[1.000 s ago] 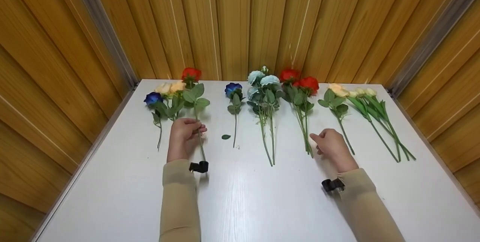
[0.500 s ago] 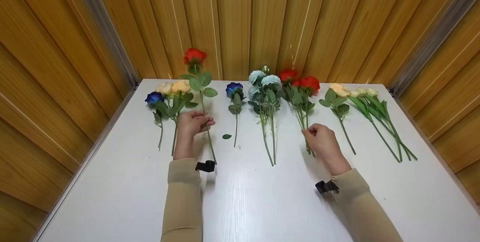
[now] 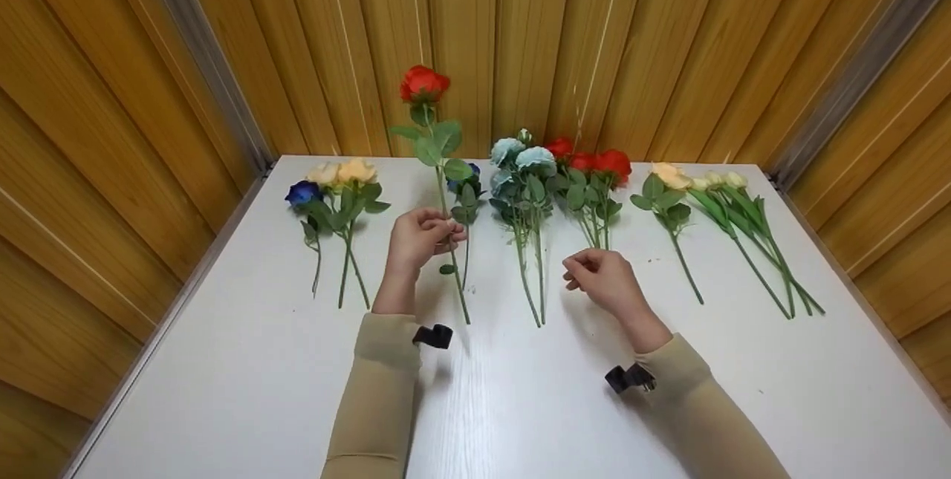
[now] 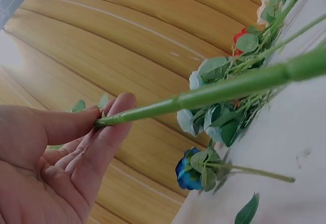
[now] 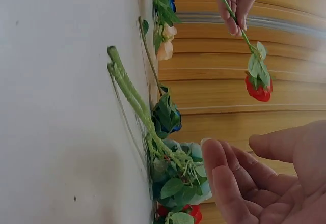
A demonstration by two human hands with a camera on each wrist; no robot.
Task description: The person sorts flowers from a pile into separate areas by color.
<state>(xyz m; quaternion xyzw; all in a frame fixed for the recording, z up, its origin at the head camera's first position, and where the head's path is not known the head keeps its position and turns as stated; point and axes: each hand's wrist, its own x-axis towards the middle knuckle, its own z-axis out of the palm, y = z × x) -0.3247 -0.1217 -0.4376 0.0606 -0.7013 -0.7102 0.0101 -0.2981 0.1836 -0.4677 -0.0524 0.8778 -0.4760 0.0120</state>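
Note:
In the head view my left hand (image 3: 422, 241) pinches the stem of a red rose (image 3: 424, 85) between thumb and fingers. The rose is raised off the table, bloom up, partly covering a blue rose (image 3: 466, 193) behind it. The left wrist view has the rose's green stem (image 4: 204, 95) running close past the camera. My right hand (image 3: 605, 282) holds nothing; in the right wrist view its thumb and loosely bent fingers (image 5: 224, 183) stand apart. It is nearest to the red roses (image 3: 611, 165), hiding their lower stems, and right of the light-blue flowers (image 3: 535, 160).
On the white table (image 3: 490, 405), another blue rose (image 3: 303, 194) and peach roses (image 3: 356, 171) lie at left. At right are a peach rose (image 3: 671, 176) and white tulips (image 3: 732, 182). A loose leaf (image 3: 447, 269) lies mid-table. A wood-patterned wall (image 3: 461, 41) stands behind.
My left hand has moved right and lifted the red rose away from the peach roses. My right hand has moved left past the red rose stems, and one red bloom there has shifted slightly left.

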